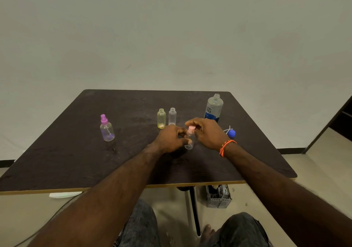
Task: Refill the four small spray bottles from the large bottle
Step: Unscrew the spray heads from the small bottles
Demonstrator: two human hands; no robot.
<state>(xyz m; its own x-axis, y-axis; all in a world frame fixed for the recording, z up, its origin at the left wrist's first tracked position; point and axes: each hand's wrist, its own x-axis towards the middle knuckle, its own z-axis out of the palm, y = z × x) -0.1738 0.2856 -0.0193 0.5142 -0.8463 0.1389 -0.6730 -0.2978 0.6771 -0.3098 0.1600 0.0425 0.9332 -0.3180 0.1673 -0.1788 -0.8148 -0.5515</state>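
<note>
Left hand (172, 139): nearest of the two; fingers and thumb curled round the body of the pink-capped bottle (189, 142), holding it upright on the table (76, 161)
Pink-capped bottle: clear, small, standing between the two hands; whether liquid is inside cannot be told
Right hand (206, 132): just right of the left hand, an orange thread band at its wrist; fingertips pinching the pink spray cap (191, 129) from above
Step in hand: judged to be turning the cap on its thread; whether it is going on or coming off cannot be told from here
Doing it well: keep the left hand's hold low and firm so the body does not spin with the cap; keep the cap square to the neck so the thread does not cross; turn with the fingertips only, without squeezing the thin wall; mind the dip tube inside
Blue cap (231, 133): lying on the table just right of the right hand, a white tube beside it
Yellow bottle (161, 118): just beyond the left hand, uncapped, upright
Clear bottle (172, 116): touching or nearly touching the yellow one, uncapped, upright
Purple-capped bottle (106, 128): well to the left of the left hand, cap on
Large bottle (213, 108): beyond the right hand, open-necked, upright; a careless elbow could tip it
</note>
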